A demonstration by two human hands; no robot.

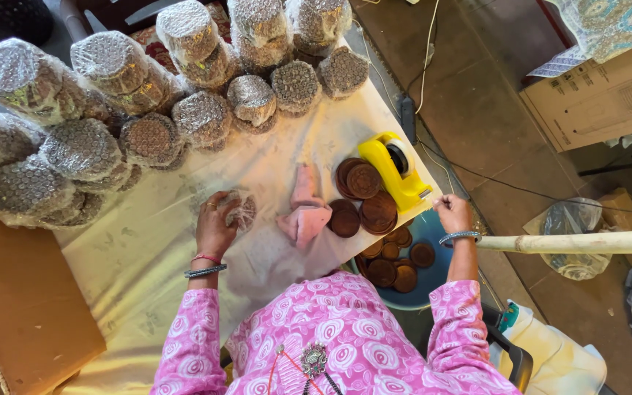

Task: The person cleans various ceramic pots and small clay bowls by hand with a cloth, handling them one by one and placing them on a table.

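Up beyond both hands, the far end of the cloth-covered table was crowded with bubble-wrapped bundles, round and silvery, stacked two and three high in a wide arc. Under the left hand sat one more small wrapped bundle, with the fingers curled over its near side and pressing it to the cloth; the hand held it narrow and cupped, ring and bangles showing at the wrist. Just to the right of that hand lay a crumpled pink cloth, and past it a loose heap of brown round discs with embossed faces, overlapping each other. Behind those discs stood a yellow tape dispenser, angled toward the right hand. That hand was out at the table's edge, fingers pinched tight together near the dispenser's front end; whether it held a strip of tape I couldn't tell. Below the right wrist was a blue tub holding more brown discs. Both forearms came out of pink floral sleeves, the left bent in toward the body, the right stretched outward. Far off to the right of the right hand, a brown cardboard box lay flat on the floor, with a clear plastic bag nearer by.
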